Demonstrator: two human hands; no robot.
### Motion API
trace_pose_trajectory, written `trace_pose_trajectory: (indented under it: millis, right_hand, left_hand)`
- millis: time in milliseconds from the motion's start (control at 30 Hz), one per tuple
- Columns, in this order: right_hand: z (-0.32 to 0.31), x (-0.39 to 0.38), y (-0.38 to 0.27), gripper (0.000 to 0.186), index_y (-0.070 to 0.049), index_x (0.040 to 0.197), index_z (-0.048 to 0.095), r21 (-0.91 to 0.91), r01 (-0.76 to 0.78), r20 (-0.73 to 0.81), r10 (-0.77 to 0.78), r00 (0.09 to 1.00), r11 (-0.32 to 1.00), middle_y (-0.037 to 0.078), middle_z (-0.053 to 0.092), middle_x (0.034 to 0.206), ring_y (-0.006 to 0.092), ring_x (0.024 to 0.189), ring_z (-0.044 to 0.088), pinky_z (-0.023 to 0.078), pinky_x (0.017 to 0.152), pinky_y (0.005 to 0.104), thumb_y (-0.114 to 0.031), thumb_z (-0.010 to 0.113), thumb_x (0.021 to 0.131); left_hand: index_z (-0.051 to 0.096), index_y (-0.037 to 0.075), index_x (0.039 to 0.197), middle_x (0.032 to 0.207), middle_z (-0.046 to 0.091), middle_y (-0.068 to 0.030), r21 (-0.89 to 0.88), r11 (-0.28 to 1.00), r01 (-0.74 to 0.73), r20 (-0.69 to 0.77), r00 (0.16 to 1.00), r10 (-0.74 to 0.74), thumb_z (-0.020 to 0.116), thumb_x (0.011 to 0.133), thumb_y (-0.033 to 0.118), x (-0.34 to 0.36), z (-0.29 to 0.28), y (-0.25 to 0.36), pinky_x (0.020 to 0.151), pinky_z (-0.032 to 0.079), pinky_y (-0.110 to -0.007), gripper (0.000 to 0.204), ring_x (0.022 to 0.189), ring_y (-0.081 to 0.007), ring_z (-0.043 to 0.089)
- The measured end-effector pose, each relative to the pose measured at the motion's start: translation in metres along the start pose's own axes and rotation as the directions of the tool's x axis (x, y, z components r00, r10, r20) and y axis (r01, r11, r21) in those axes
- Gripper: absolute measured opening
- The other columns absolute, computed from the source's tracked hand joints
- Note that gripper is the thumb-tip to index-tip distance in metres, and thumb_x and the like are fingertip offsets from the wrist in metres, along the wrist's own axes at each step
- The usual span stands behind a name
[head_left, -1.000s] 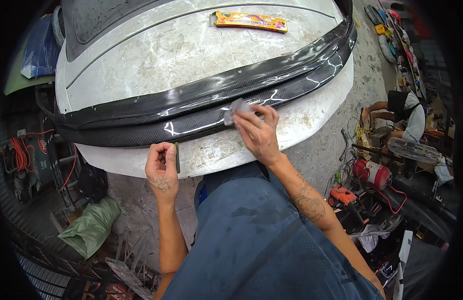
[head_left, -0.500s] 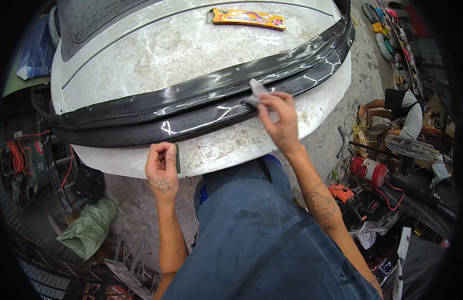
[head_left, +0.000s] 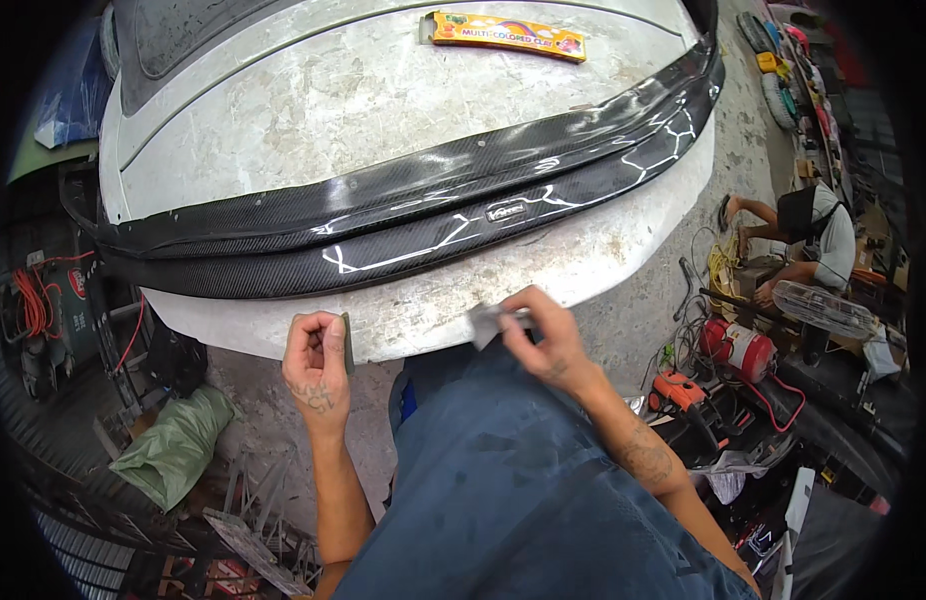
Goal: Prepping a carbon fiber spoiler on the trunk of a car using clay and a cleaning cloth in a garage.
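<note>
My left hand (head_left: 316, 362) is closed at the front edge of a scuffed white car panel (head_left: 413, 315). Along its thumb side shows a dark green stick (head_left: 349, 345), which looks like modelling clay. My right hand (head_left: 546, 338) pinches a small grey piece of cloth or paper (head_left: 486, 324) low over the panel's edge, close to my shirt. Beyond both hands, a glossy black carbon-fibre car lip (head_left: 253, 275) curves across the panel. A small silver-edged badge (head_left: 506, 211) sits on its front face, with neither hand touching it.
A yellow clay box (head_left: 508, 37), its left end open, lies on the panel at the back. To the right are a person (head_left: 818, 235) crouching, a fan (head_left: 825, 308), a red tank (head_left: 738, 345) and an orange tool (head_left: 683, 390). A green sack (head_left: 173, 450) rests at lower left.
My right hand has drawn back from the black lip toward my body with the grey piece, uncovering the badge. My left hand has dropped slightly, still holding the green stick.
</note>
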State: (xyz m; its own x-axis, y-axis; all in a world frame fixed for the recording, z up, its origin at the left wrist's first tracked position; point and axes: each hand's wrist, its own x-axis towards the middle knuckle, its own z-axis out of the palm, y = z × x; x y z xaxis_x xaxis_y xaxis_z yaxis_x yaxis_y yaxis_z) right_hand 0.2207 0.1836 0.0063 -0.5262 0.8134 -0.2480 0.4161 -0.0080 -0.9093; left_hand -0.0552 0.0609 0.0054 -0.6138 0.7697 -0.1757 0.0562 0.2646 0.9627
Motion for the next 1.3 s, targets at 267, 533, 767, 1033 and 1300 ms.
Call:
trace_pose_trajectory:
  millis: [267, 533, 767, 1033, 1300]
  right_hand:
    - [-0.06, 0.051, 0.018, 0.044, -0.007, 0.122, 0.073, -0.43, 0.288, -0.012, -0.325, 0.946, 0.855, 0.007, 0.066, 0.104, 0.0267, 0.091, 0.064, 0.054, 0.077, 0.0378, -0.014, 0.088, 0.081]
    - [-0.071, 0.052, 0.05, 0.028, -0.007, 0.113, 0.076, -0.274, 0.286, 0.18, -0.243, 0.953, 0.918, 0.009, 0.066, 0.105, 0.0259, 0.082, 0.067, 0.057, 0.071, 0.0361, -0.01, 0.084, 0.087]
    - [-0.078, 0.097, 0.008, 0.035, -0.004, 0.118, 0.076, -0.2, 0.309, -0.107, -0.334, 0.937, 0.93, 0.01, 0.071, 0.105, 0.0156, 0.082, 0.069, 0.057, 0.069, 0.0286, 0.011, 0.077, 0.086]
    - [-0.025, 0.106, 0.011, 0.032, -0.006, 0.117, 0.078, -0.524, 0.376, -0.006, -0.445, 0.895, 0.764, 0.006, 0.065, 0.102, 0.0253, 0.087, 0.059, 0.052, 0.072, 0.0393, -0.005, 0.082, 0.084]
    - [0.005, 0.047, -0.004, 0.021, -0.001, 0.107, 0.074, 0.016, 0.287, 0.457, -0.262, 0.85, 0.958, 0.013, 0.06, 0.103, 0.0316, 0.098, 0.063, 0.055, 0.084, 0.0411, -0.01, 0.078, 0.088]
  left_hand:
    - [0.063, 0.0, 0.107, 0.097, 0.056, 0.0024, 0.101, 0.993, 0.066, 0.123, 0.989, -0.078, 0.066, 0.107, 0.005, 0.002, 0.06, 0.024, 0.075, 0.041, -0.02, 0.006, 0.083, -0.0044, 0.051]
    - [0.068, -0.002, 0.1, 0.092, 0.062, -0.0043, 0.208, 0.973, 0.105, 0.073, 0.99, -0.122, 0.072, 0.1, 0.003, -0.013, 0.085, 0.024, 0.07, 0.045, -0.025, 0.007, 0.078, -0.0108, 0.056]
    - [0.068, -0.002, 0.101, 0.092, 0.061, -0.0037, 0.19, 0.975, 0.117, 0.033, 0.992, -0.125, 0.072, 0.099, 0.002, -0.013, 0.093, 0.017, 0.068, 0.044, -0.025, 0.006, 0.078, -0.0108, 0.055]
    - [0.067, -0.002, 0.101, 0.093, 0.061, -0.0041, 0.154, 0.983, 0.102, 0.05, 0.993, -0.111, 0.071, 0.098, 0.0, -0.017, 0.07, 0.008, 0.07, 0.044, -0.025, 0.006, 0.08, -0.0114, 0.055]
    - [0.066, -0.003, 0.101, 0.096, 0.059, -0.005, 0.109, 0.985, 0.134, 0.08, 0.986, -0.143, 0.07, 0.098, -0.002, -0.003, 0.042, 0.016, 0.073, 0.045, -0.025, 0.005, 0.082, -0.0113, 0.054]
